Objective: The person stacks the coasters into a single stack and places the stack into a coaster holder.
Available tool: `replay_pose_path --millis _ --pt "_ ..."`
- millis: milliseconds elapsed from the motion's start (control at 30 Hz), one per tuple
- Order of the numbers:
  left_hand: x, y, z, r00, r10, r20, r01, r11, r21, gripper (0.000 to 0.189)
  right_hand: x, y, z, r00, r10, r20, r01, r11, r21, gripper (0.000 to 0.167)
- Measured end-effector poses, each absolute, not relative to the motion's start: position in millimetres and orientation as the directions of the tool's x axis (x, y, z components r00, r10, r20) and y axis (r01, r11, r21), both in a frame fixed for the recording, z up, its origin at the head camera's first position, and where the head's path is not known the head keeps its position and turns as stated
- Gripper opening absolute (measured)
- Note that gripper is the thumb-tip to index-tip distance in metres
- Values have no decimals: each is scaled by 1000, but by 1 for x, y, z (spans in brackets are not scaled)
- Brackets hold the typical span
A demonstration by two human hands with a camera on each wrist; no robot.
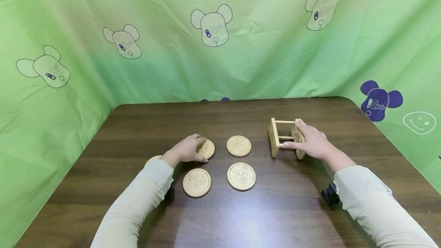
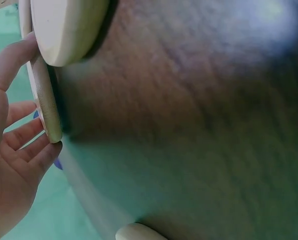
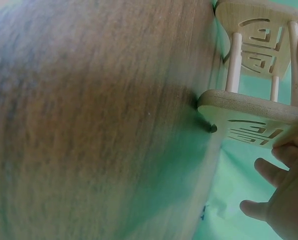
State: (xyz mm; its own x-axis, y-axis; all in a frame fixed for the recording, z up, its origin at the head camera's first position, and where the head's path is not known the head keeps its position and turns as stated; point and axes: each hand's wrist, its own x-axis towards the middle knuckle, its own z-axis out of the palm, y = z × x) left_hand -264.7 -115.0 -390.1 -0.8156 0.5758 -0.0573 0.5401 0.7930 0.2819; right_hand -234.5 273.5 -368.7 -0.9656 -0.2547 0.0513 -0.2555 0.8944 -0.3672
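My left hand [image 1: 187, 149] grips a round wooden coaster [image 1: 206, 149] by its rim, thumb on the near side and fingers on the far side. In the left wrist view the same coaster [image 2: 46, 97] appears edge-on between thumb and fingertips. Off to the right, my right hand [image 1: 311, 141] holds the right end of a wooden coaster rack [image 1: 274, 139], made of two cut-out side panels joined by rods. The right wrist view shows the thumb by a rod and a finger against the outer face of the near panel [image 3: 253, 127].
More engraved coasters lie flat between the hands: a back one [image 1: 239, 146], a front right one [image 1: 241, 176] and a front left one [image 1: 197, 183]. Another coaster [image 1: 154, 158] is partly hidden behind the left forearm. A green printed cloth [image 1: 213, 72] hangs behind the brown table [image 1: 268, 217].
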Motion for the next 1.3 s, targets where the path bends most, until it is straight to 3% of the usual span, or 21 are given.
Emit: replay_pose_path --millis 600,1300 --pt "-264 -116 -389 -818 570 -74 530 797 289 76 -236 274 -369 -968 -249 31 -244 905 -349 94" --pt "-260 -130 -389 -802 596 -42 533 746 400 76 -233 276 -371 -968 -248 42 -244 887 -392 92"
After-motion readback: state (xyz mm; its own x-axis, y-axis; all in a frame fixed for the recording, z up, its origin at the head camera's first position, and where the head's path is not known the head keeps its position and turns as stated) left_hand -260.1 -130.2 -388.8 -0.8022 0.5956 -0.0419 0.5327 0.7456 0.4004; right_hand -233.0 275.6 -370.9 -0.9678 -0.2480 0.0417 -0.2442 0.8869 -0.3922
